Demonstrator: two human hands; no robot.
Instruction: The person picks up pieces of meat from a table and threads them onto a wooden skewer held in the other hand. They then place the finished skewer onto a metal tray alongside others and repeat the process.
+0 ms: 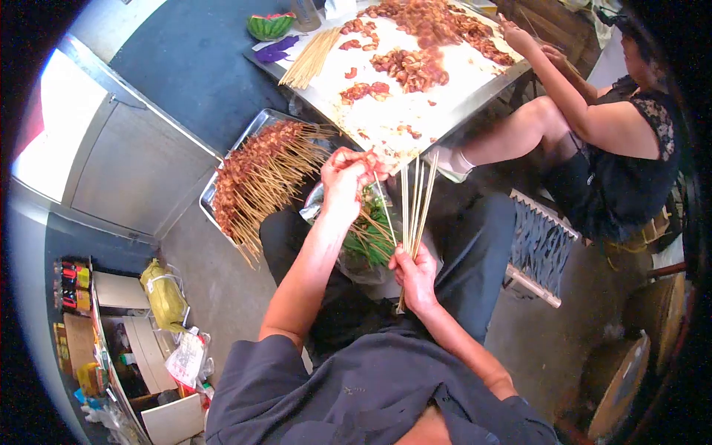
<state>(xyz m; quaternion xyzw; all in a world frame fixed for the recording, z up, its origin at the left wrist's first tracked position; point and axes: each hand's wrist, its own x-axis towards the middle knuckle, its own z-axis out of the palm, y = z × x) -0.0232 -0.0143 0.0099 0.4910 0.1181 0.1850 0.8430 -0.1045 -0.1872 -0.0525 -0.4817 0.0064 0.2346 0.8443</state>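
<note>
Head view, left hand: your left hand (347, 174) is just off the near corner of the table (463, 89), its thumb and fingers pinching a reddish piece of meat (368, 160), partly hidden by them, at the tip of a single skewer (386, 209).
Right hand: your right hand (415, 274), lower and nearer your body, closes around a fan of bare bamboo skewers (417, 204); the single skewer slants from it up to your left hand.
Table: a large heap of cut meat (423, 21) lies along the far edge, with a smaller pile (410, 69) nearer the middle; spare skewers (311, 58) lie by the left corner, beside a purple item (276, 50) and a cut watermelon (271, 27).
Tray: a metal tray (208, 199) beside the table's left edge carries rows of threaded meat skewers (259, 174).
Between your knees: green leaves (368, 241) in a clear plastic bag (357, 269).
Table's right edge: a co-worker (615, 141) sits with both hands raised around a thin stick (531, 27).
Beside your right knee: a low stool (544, 243) with dark straps.
</note>
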